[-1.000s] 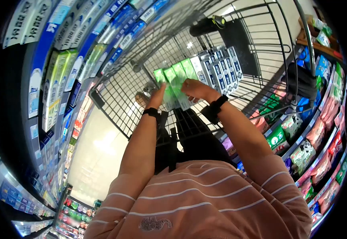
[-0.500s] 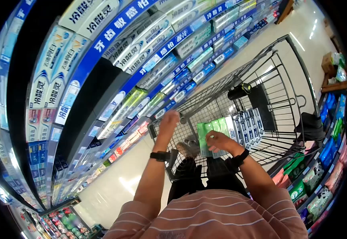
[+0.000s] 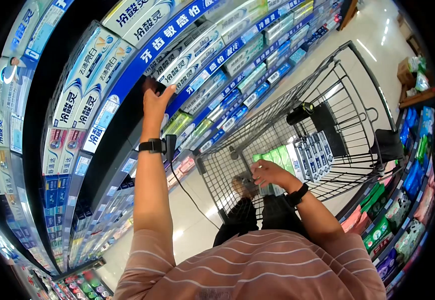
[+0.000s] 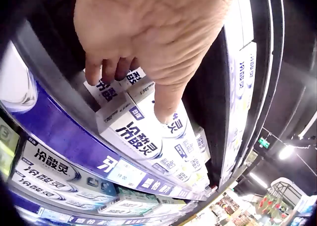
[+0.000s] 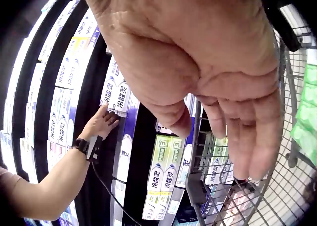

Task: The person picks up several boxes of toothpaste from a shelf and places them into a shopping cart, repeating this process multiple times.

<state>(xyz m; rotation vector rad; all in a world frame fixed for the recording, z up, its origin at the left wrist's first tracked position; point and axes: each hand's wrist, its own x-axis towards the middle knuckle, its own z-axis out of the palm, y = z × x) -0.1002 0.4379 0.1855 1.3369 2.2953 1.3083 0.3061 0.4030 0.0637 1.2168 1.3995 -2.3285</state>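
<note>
My left hand (image 3: pixel 155 107) reaches into the shelf at a row of white toothpaste boxes (image 4: pixel 136 132) with dark blue lettering. In the left wrist view its thumb (image 4: pixel 166 107) touches the top of one box, while the other fingers extend over the boxes on the far side, their tips partly hidden. My right hand (image 3: pixel 276 176) hovers over the cart with loosely extended fingers and holds nothing. Below it, green boxes (image 3: pixel 280 156) lie in the wire shopping cart (image 3: pixel 330 130), next to a stack of white and navy boxes (image 3: pixel 313 156).
Tiers of toothpaste fill the shelving on the left, edged with a blue label strip (image 3: pixel 165 45). Bagged goods (image 3: pixel 377 237) line the right side. A thin black cable (image 3: pixel 190 195) hangs from the left wrist camera. My feet and legs are under the cart's near end.
My left hand has left the green boxes in the cart and moved left and up to the shelf. The right hand let go of the green boxes and stays above them. The view swung left.
</note>
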